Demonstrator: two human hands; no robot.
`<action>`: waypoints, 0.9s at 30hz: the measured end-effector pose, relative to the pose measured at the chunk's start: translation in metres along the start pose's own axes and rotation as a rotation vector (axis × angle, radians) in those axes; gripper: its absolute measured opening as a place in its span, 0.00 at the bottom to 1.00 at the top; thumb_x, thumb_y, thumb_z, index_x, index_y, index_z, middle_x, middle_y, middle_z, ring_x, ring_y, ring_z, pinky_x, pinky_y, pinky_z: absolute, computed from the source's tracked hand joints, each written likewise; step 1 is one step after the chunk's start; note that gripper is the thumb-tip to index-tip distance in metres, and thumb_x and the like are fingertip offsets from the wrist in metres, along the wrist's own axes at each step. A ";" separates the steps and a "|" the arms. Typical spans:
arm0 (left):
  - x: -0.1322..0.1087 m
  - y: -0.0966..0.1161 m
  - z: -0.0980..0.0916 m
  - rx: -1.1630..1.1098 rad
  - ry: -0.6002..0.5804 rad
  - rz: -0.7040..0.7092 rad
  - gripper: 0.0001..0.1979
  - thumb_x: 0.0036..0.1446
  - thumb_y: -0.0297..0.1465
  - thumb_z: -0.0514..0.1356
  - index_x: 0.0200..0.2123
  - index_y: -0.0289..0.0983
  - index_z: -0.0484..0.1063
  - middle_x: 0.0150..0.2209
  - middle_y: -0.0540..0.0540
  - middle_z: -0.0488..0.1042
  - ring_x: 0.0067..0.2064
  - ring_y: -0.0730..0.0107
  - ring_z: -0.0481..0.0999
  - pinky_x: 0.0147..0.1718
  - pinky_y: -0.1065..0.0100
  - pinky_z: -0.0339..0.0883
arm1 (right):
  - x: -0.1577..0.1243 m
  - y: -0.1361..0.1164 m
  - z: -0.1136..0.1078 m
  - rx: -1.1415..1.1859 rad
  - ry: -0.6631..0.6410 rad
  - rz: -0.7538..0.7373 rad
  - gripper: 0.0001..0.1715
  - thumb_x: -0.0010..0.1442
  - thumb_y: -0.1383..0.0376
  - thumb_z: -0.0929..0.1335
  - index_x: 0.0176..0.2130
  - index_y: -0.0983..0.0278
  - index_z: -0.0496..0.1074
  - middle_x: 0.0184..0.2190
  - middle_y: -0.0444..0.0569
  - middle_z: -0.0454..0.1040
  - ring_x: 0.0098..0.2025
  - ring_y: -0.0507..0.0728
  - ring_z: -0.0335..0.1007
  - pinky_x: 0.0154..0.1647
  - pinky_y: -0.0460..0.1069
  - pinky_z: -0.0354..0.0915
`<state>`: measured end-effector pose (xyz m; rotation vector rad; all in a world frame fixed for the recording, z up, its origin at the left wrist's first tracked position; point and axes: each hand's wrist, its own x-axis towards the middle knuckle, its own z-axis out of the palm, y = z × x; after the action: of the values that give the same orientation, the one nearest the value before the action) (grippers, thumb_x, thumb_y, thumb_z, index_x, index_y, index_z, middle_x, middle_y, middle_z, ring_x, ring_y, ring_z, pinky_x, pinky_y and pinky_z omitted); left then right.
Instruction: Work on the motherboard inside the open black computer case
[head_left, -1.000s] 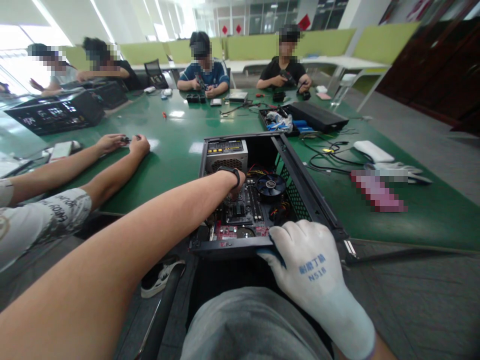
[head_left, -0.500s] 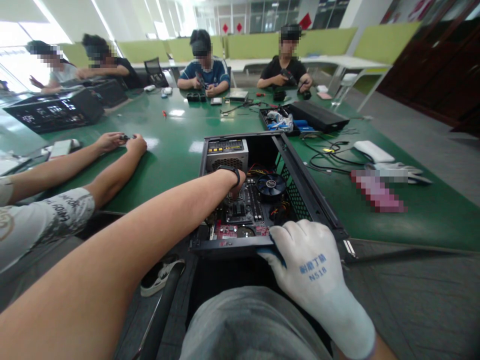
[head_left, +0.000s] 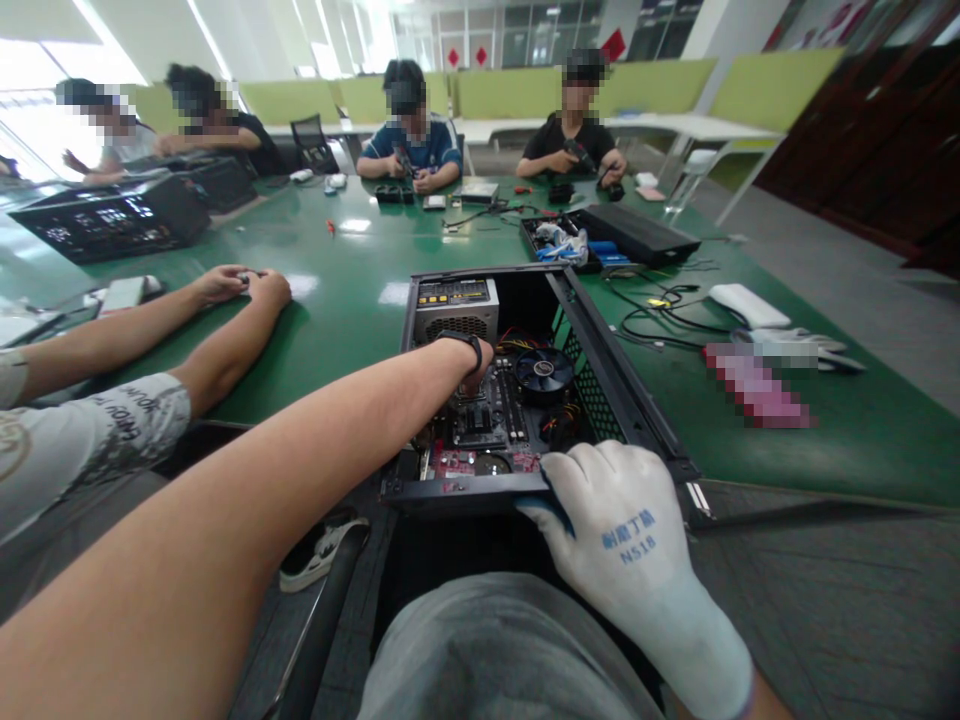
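Note:
An uncovered black computer case (head_left: 465, 490) lies before me, its near edge jutting past the table's edge. My right hand (head_left: 611, 510), in a white work glove, is closed over the case's near rim at the right corner. My bare left hand (head_left: 481, 365), with a dark wristband, reaches down inside beside the power supply (head_left: 459, 310). Its fingers are hidden, so what they touch does not show. Below the hand lies the motherboard (head_left: 480, 425), with red parts along its near side. A round black fan (head_left: 544, 370) sits right of the left hand.
At left, a co-worker's hands (head_left: 244, 285) hold a small dark part. Cables (head_left: 660, 305), a glove (head_left: 810, 348) and a blurred pink item (head_left: 757, 387) lie to the right. A black tray (head_left: 536, 245) is behind the case. Several people work across the green table (head_left: 330, 340).
Both my hands keep their places at the case. The view has shifted very slightly. At left, the co-worker's fingers have drawn closer around the small part.

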<state>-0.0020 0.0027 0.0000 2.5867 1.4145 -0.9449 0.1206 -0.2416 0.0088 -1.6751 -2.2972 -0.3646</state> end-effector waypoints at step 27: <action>0.002 -0.001 0.003 0.069 0.001 0.020 0.27 0.32 0.32 0.75 0.42 0.35 0.82 0.43 0.41 0.81 0.44 0.53 0.79 0.47 0.64 0.72 | -0.001 0.001 0.002 0.012 0.014 -0.007 0.14 0.55 0.55 0.72 0.37 0.61 0.70 0.29 0.48 0.68 0.34 0.58 0.56 0.36 0.53 0.43</action>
<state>-0.0033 0.0033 -0.0029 2.6449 1.3770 -1.0071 0.1217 -0.2412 0.0072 -1.6540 -2.2908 -0.3617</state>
